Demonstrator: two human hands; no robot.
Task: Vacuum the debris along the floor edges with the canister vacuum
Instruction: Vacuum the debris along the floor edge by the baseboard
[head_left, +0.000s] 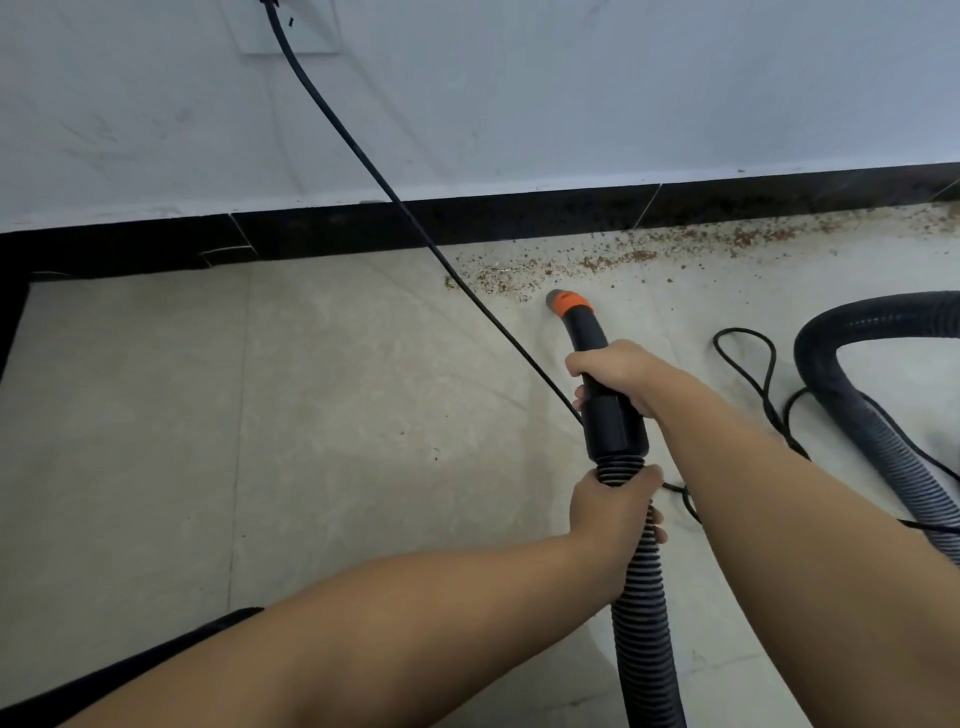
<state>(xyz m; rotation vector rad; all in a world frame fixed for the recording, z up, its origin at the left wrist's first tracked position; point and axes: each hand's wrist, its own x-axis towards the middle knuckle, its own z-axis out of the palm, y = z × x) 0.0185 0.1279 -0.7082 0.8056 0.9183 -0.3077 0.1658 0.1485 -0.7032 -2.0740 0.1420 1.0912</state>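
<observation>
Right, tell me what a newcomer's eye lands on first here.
The orange-collared nozzle at frame centre, its tip at the near end of a brown debris trail that runs right along the black baseboard. The right hand grips the black handle; the left hand holds the ribbed hose below it.

right hand (618, 375) grips black wand (589, 338), left hand (613, 506) grips ribbed hose (644, 613). orange-collared nozzle (563, 301) on floor tile (311, 415) just beside brown debris (597, 262) along black baseboard (467, 223). power cord (363, 156) crosses frame.
</observation>
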